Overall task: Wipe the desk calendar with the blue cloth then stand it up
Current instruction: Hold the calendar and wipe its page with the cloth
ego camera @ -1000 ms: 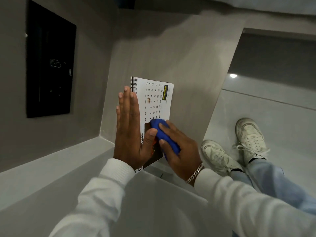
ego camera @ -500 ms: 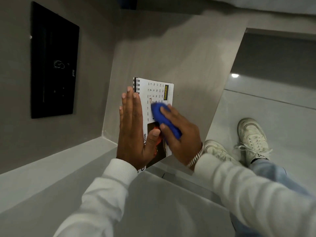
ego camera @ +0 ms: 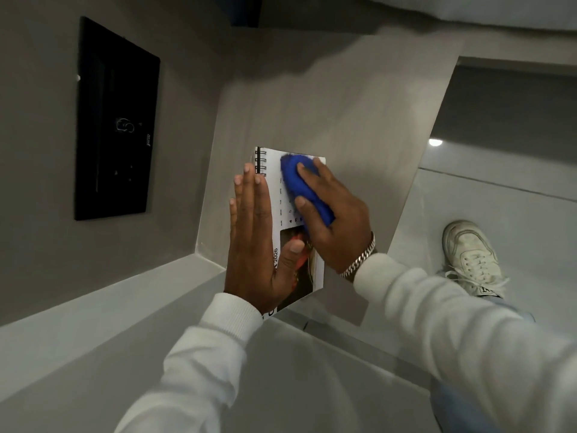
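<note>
The white spiral-bound desk calendar (ego camera: 274,195) is held above the grey surface, its wire binding along the left edge. My left hand (ego camera: 256,242) lies flat with straight fingers against its left side, the thumb pressed on the photo part of the page. My right hand (ego camera: 334,217) is closed on the bunched blue cloth (ego camera: 299,185) and presses it on the far part of the date grid, near the top corner. The cloth and hand hide most of the dates.
A black panel (ego camera: 115,120) hangs on the grey wall at left. A grey ledge (ego camera: 93,304) runs below it. At right the floor shows a white sneaker (ego camera: 471,257) and a jeans leg.
My right hand has slid the blue cloth from the near part of the page, by the photo, up to the far top corner. My left hand has stayed flat on the calendar.
</note>
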A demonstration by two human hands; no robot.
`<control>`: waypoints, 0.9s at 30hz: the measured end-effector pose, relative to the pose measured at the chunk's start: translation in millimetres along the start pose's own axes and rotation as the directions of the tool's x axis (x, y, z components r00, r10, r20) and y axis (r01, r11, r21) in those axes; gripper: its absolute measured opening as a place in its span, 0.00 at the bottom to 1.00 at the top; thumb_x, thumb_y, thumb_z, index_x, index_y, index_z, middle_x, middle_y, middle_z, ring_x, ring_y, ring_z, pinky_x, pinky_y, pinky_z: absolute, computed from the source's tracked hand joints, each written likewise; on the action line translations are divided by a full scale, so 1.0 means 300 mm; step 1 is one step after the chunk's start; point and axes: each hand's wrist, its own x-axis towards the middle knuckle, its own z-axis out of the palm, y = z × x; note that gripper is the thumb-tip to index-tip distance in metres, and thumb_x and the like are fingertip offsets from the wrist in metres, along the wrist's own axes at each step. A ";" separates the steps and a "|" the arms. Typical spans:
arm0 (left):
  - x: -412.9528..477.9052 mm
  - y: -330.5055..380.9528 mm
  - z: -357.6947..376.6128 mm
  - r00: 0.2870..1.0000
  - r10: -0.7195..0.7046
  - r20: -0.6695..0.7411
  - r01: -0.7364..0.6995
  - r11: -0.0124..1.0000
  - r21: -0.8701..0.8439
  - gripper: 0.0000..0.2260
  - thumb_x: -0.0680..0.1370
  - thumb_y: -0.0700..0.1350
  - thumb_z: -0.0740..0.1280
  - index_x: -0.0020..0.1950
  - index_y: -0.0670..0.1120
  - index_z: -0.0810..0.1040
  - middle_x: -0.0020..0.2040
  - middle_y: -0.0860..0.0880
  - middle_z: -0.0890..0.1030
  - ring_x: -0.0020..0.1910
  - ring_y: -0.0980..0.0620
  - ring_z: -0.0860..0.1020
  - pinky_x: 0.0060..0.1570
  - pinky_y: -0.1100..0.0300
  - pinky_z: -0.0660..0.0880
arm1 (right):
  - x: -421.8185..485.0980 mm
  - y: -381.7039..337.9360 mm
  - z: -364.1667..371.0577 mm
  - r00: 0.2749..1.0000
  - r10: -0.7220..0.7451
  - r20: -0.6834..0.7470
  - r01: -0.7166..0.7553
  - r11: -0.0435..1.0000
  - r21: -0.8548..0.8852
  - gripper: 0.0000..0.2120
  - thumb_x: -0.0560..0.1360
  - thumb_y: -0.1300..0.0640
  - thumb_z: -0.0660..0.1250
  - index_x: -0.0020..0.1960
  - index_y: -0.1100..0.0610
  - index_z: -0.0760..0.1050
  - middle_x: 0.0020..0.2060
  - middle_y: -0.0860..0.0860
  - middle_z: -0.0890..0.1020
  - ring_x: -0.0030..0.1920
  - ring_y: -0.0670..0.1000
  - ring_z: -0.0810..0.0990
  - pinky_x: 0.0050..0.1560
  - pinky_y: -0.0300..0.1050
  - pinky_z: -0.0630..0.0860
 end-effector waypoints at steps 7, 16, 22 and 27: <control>0.000 -0.015 0.005 0.999 0.033 -0.017 -0.033 0.999 -0.029 0.35 0.79 0.64 0.46 0.78 0.44 0.43 0.80 0.52 0.42 0.81 0.47 0.42 0.75 0.32 0.53 | -0.256 0.046 0.023 0.986 -0.039 0.164 0.039 0.999 0.001 0.22 0.78 0.55 0.63 0.72 0.50 0.65 0.75 0.53 0.65 0.73 0.51 0.67 0.68 0.54 0.72; -0.005 -0.023 0.007 0.998 0.058 -0.012 -0.058 0.998 -0.033 0.35 0.78 0.65 0.44 0.78 0.49 0.38 0.79 0.56 0.37 0.81 0.48 0.41 0.76 0.34 0.50 | 0.011 -0.015 0.046 0.994 -0.107 -0.036 0.104 0.992 -0.077 0.22 0.78 0.55 0.63 0.71 0.57 0.66 0.73 0.60 0.68 0.70 0.60 0.71 0.67 0.59 0.73; -0.006 -0.024 0.008 0.999 0.036 -0.013 -0.036 0.999 -0.033 0.35 0.79 0.65 0.45 0.78 0.46 0.40 0.80 0.51 0.40 0.80 0.49 0.41 0.78 0.38 0.48 | 0.011 0.007 0.066 0.995 0.054 -0.085 -0.058 0.997 -0.051 0.22 0.79 0.57 0.62 0.72 0.56 0.65 0.73 0.59 0.67 0.71 0.58 0.69 0.69 0.51 0.70; -0.012 -0.028 0.014 0.998 0.051 -0.024 -0.051 0.999 -0.017 0.34 0.80 0.63 0.47 0.79 0.48 0.40 0.81 0.52 0.39 0.81 0.49 0.41 0.79 0.46 0.44 | -0.070 0.022 -0.001 0.986 0.119 0.115 -0.103 0.985 -0.141 0.23 0.79 0.59 0.63 0.73 0.55 0.62 0.73 0.59 0.67 0.71 0.59 0.69 0.71 0.53 0.68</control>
